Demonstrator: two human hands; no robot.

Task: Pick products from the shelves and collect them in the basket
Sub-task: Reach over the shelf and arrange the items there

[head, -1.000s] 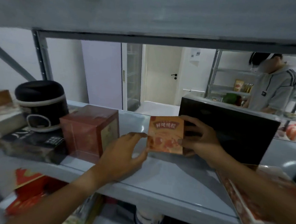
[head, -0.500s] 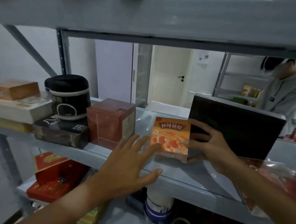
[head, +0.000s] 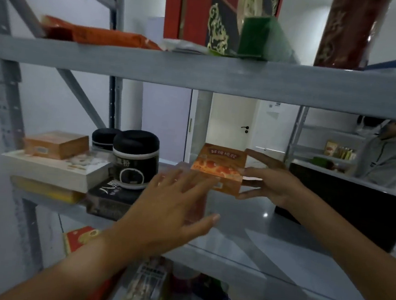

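Right hand [head: 270, 183] pinches the orange box [head: 218, 167] above the shelf [head: 269, 231]; left hand [head: 174, 205], fingers spread and released, nears the red box [head: 195, 205]. A careless reach could topple it.

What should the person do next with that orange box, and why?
Probably draw the orange box back off the shelf and lower it toward a basket. The right hand already holds it lifted above the shelf; the left hand is open beside it. No basket is in view.
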